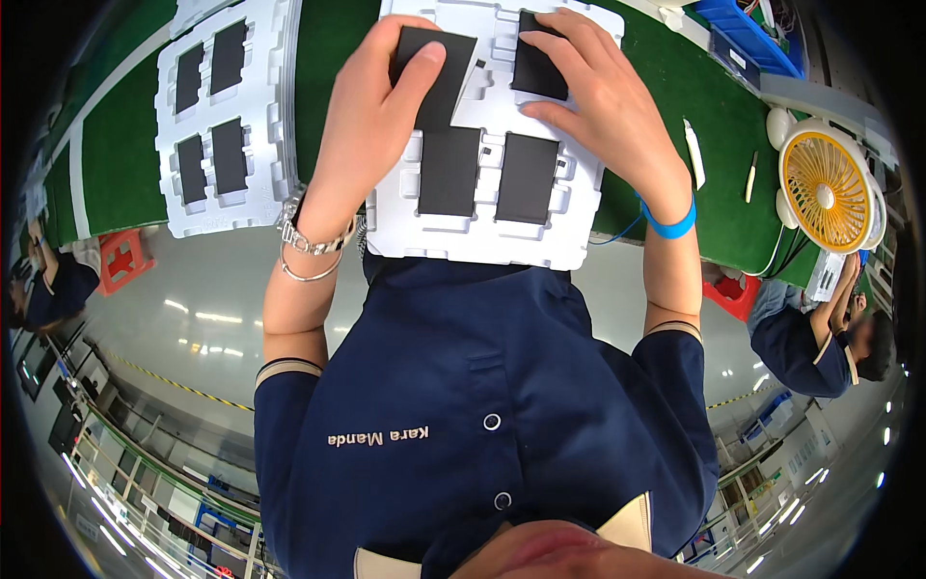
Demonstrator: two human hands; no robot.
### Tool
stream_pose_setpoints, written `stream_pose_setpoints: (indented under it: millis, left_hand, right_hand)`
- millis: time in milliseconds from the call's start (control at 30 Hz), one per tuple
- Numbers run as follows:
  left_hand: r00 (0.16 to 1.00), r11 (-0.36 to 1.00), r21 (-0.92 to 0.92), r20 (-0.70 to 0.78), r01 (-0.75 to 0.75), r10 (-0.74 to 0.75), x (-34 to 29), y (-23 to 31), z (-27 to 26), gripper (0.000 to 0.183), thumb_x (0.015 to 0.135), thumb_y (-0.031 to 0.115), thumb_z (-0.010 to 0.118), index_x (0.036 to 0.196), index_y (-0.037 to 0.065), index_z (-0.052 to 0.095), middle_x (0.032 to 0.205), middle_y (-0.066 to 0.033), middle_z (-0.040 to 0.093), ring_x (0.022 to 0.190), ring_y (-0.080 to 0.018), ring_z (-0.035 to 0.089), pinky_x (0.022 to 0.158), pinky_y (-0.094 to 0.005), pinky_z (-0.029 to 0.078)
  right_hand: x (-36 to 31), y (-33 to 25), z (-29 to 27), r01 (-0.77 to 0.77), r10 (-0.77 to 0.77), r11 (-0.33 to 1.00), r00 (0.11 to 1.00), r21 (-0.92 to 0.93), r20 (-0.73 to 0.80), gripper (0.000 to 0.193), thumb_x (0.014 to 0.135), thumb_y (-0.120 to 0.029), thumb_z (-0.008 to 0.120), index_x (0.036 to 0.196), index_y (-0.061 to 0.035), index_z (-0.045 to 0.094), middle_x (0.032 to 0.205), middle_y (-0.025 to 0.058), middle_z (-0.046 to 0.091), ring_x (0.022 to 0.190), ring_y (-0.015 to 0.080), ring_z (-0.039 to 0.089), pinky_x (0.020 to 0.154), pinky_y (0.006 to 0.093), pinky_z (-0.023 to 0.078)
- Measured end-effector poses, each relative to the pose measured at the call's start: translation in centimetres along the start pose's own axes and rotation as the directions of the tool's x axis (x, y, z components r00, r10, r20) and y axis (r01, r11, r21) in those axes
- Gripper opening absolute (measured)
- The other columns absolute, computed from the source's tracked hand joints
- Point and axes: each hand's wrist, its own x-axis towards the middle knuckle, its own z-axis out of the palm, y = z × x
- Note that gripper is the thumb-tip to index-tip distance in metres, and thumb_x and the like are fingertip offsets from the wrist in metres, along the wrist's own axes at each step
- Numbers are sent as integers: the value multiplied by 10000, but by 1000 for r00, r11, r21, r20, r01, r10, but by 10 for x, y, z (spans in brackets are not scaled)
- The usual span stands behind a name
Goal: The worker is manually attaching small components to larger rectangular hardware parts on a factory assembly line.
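Note:
A white moulded tray (453,243) lies in front of me at the table's near edge. My left hand (371,116) is closed on a thin black rectangular panel (447,89), thumb on top, at the tray's far left; the panel is tilted, with its right edge raised. My right hand (617,111) has its fingers spread over another black panel (538,72) at the far right of the tray, its fingertips at that panel's edges. Two more black panels, one near left (449,172) and one near right (527,179), lie flat in the tray's nearer pockets.
To the left, a stack of similar white trays (207,212) holds several black panels. On the green tabletop (714,217) at right are a white pen-like tool (694,154), a slim knife-like tool (750,177) and a yellow-and-white fan (825,196). A blue bin (752,39) stands behind. A blue wristband (672,224) trails a cord.

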Motion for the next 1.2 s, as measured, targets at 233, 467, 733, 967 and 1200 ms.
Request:
stream_pose_setpoints:
  millis: [233, 467, 733, 967, 1200]
  left_hand:
    - [987, 992, 104, -149, 73, -57, 30, 29, 5, 119, 879, 29, 610, 955, 4, 522, 726, -99, 558, 594, -160, 522, 555, -275, 416]
    - [984, 980, -188, -155, 57, -87, 30, 21, 16, 92, 896, 21, 596, 963, 4, 535, 682, -21, 528, 617, -62, 475, 555, -238, 396]
    - [993, 987, -156, -105, 40, -57, 6, 36, 21, 201, 948, 187, 611, 1094, 54, 579, 724, 60, 513, 620, -10, 401, 535, -182, 301]
    - [995, 977, -209, -82, 37, -55, 0, 34, 21, 186, 951, 159, 608, 1096, 48, 576, 758, 52, 536, 658, -9, 447, 560, -169, 341]
    - [995, 942, -333, -75, 41, -70, -4, 32, 18, 199, 958, 146, 593, 1114, 27, 561, 842, 12, 612, 728, -17, 527, 623, -163, 403]
  right_hand:
    - [3, 16, -8, 162, -143, 980, 978, -118, 151, 434, 709, -167, 774, 1098, -51, 619, 1174, 76, 613, 1088, 288, 575, 906, 385, 483]
    - [0, 27, -3, 97, -98, 988, 995, 118, 10, 188, 840, -137, 701, 987, -25, 665, 880, 48, 690, 813, 136, 643, 758, 262, 505]
    - [-7, -8, 0, -428, 436, 576, 882, 696, 181, 182, 841, -174, 713, 874, -1, 670, 745, 47, 676, 681, 122, 634, 679, 256, 514]
    - [-7, -17, -9, -486, 441, 615, 865, 621, 240, 156, 845, -143, 703, 844, 8, 665, 680, 48, 671, 650, 107, 646, 619, 236, 508]
    - [-4, -25, -15, -511, 440, 392, 834, 765, 332, 154, 905, -111, 644, 884, 41, 660, 780, 84, 697, 717, 115, 663, 668, 229, 530]
